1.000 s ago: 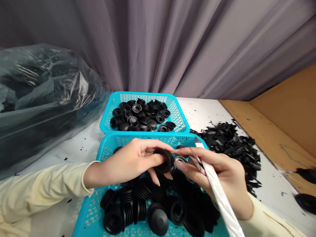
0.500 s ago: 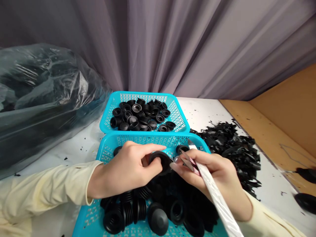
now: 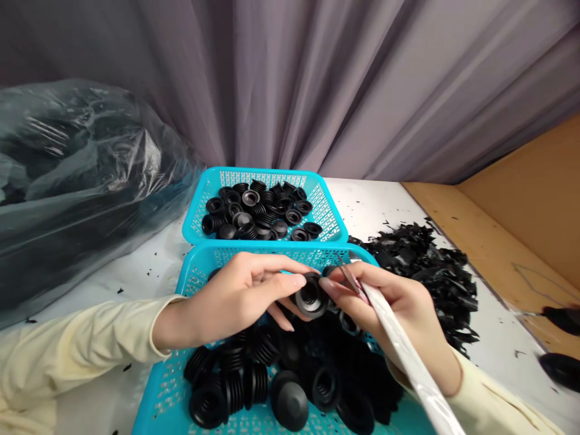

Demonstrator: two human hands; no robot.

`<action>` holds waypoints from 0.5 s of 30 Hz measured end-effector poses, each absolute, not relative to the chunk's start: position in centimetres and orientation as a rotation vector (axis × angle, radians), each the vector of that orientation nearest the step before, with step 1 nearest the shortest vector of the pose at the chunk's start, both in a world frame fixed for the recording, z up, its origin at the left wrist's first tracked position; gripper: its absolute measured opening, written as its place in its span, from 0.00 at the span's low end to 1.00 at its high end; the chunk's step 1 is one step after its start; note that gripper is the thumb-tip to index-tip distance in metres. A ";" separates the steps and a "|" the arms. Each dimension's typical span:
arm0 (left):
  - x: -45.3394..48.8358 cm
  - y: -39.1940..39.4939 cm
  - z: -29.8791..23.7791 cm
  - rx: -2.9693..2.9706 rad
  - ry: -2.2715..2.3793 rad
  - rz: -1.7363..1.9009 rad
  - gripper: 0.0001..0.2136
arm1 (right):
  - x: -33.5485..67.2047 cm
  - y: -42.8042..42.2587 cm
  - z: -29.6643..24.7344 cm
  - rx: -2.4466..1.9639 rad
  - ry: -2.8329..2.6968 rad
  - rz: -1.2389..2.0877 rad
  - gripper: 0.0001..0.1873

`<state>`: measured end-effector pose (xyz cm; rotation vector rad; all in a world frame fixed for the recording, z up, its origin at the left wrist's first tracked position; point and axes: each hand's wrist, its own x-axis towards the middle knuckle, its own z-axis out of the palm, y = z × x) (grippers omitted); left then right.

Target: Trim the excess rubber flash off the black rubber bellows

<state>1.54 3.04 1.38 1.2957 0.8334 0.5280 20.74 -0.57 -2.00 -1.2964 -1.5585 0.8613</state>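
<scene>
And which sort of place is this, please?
Probably a small workshop or home workbench for finishing parts: two turquoise perforated plastic baskets hold ribbed round black parts, and thin black scraps are heaped beside them.

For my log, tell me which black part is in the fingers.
The part between left hand and right hand, round mouth facing the camera; others lie in the near basket and far basket.

The desk (image 3: 376,196) over there is white and speckled with black crumbs. Two blue baskets, the near one (image 3: 156,396) and the far one (image 3: 330,211), stand front to back; a plastic bag (image 3: 90,181) slumps left, black scraps (image 3: 421,260) heap right.
</scene>
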 end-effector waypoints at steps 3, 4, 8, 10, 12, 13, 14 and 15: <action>1.5 3.2 1.2 1.217 0.803 0.528 0.10 | 20.8 -0.4 -2.4 -1.304 -1.494 0.867 0.10; 1.6 3.3 1.0 1.202 0.782 0.531 0.10 | 20.8 -0.3 -2.4 -1.302 -1.479 0.867 0.09; 1.6 3.4 0.7 1.117 0.692 0.531 0.13 | 20.6 -0.3 -2.0 -1.289 -1.430 0.894 0.06; 1.7 3.3 0.8 1.096 0.685 0.506 0.13 | 20.6 -0.4 -1.8 -1.284 -1.425 0.889 0.05; 1.7 3.2 1.0 1.106 0.694 0.475 0.13 | 20.6 -0.5 -1.7 -1.259 -1.440 0.869 0.03; 1.7 3.2 1.1 1.123 0.708 0.469 0.13 | 20.6 -0.5 -1.7 -1.241 -1.449 0.859 0.03; 1.6 3.1 1.1 1.151 0.732 0.469 0.14 | 20.6 -0.5 -1.7 -1.222 -1.459 0.849 0.02; 1.6 3.1 1.2 1.189 0.762 0.478 0.14 | 20.6 -0.4 -1.6 -1.213 -1.470 0.841 0.03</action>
